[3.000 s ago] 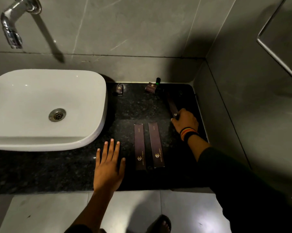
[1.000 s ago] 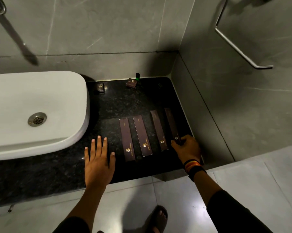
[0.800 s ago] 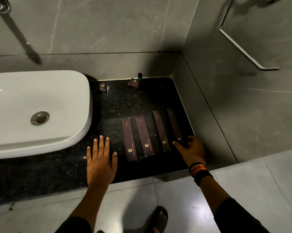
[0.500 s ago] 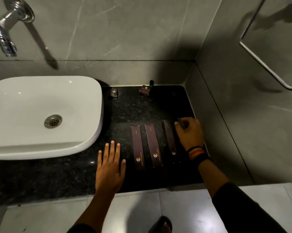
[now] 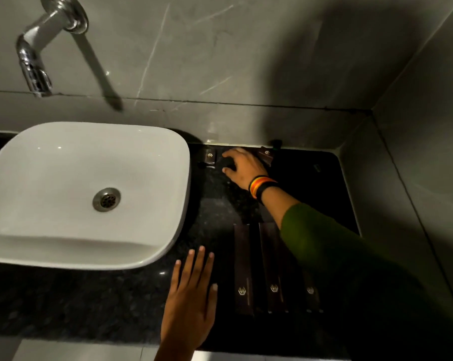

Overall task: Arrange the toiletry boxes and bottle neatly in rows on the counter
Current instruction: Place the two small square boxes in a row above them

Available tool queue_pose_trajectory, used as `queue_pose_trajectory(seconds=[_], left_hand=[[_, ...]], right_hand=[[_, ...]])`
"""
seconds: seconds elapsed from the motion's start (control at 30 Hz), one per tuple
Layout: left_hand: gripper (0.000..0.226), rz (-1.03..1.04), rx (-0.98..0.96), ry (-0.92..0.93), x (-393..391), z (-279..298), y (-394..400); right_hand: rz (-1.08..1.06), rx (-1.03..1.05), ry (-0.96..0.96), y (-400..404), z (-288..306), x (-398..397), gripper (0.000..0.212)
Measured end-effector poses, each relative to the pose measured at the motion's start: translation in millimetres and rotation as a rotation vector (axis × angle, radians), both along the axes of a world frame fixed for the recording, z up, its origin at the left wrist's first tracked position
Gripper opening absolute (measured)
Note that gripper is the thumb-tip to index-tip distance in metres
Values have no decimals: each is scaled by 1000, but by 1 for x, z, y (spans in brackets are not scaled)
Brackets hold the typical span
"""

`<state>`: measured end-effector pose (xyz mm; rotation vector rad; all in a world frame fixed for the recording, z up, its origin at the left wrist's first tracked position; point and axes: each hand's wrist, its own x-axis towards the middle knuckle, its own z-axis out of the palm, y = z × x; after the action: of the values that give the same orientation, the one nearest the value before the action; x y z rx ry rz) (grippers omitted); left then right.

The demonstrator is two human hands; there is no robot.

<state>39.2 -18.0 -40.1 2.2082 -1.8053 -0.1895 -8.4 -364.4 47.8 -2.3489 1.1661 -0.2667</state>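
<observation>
My right sleeve [image 5: 350, 256] hides part of the near row, so I count only three long dark boxes [image 5: 243, 269] with gold logos; two small boxes [image 5: 209, 156] and a green-capped bottle [image 5: 277, 143], barely visible, sit far by the wall. My right hand [image 5: 243, 165] curls between them, its grip unclear. My left hand [image 5: 191, 295] lies flat on the black counter [image 5: 89, 303], fingers spread, holding nothing.
</observation>
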Motion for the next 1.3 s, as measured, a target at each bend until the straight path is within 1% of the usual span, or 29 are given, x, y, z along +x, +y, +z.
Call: queue_pose_trajectory(seconds=[0.1, 0.2, 0.27, 0.33, 0.4, 0.5, 0.57, 0.67, 0.77, 0.83, 0.9, 0.97, 1.0, 1.07, 1.2, 1.3], left_hand=[[67, 4, 16, -26, 1, -1, -1], [69, 1, 26, -64, 2, -3, -3], [70, 0, 27, -65, 3, -4, -4], [70, 3, 25, -46, 2, -3, -3], [69, 9, 25, -20, 1, -1, -2], [69, 5, 19, 12, 2, 1, -1], [68, -1, 22, 22, 2, 2, -2], [65, 7, 24, 51, 0, 4, -1], [63, 14, 11, 69, -1, 4, -1], [63, 16, 6, 67, -1, 4, 0], [63, 14, 10, 66, -1, 4, 0], [64, 13, 18, 64, -1, 5, 0], [64, 14, 21, 61, 0, 5, 1], [64, 15, 22, 54, 0, 6, 0], [64, 12, 31, 64, 0, 8, 0], [64, 14, 33, 69, -1, 9, 0]], right_hand=[[50, -12, 24, -12, -5, 35, 57], [33, -32, 43, -20, -11, 56, 67], [45, -63, 65, -24, -14, 65, 67], [45, -54, 48, -24, -15, 65, 65], [45, -30, 17, -22, -14, 55, 65], [82, 30, 23, -12, -10, 21, 76], [147, 59, 83, -4, -8, -5, 80], [217, 77, 213, 9, -5, -39, 80], [142, 144, 149, 25, -3, -56, 76], [51, 149, 123, 40, -6, -56, 86], [-11, 77, 147, 52, -13, -51, 91], [-23, 3, 157, 57, -18, -48, 84], [-30, 0, 138, 58, -20, -49, 80], [-16, 31, 97, 59, -20, -54, 79], [100, 55, 97, 62, -20, -69, 83], [105, 77, 79, 60, -19, -71, 87]])
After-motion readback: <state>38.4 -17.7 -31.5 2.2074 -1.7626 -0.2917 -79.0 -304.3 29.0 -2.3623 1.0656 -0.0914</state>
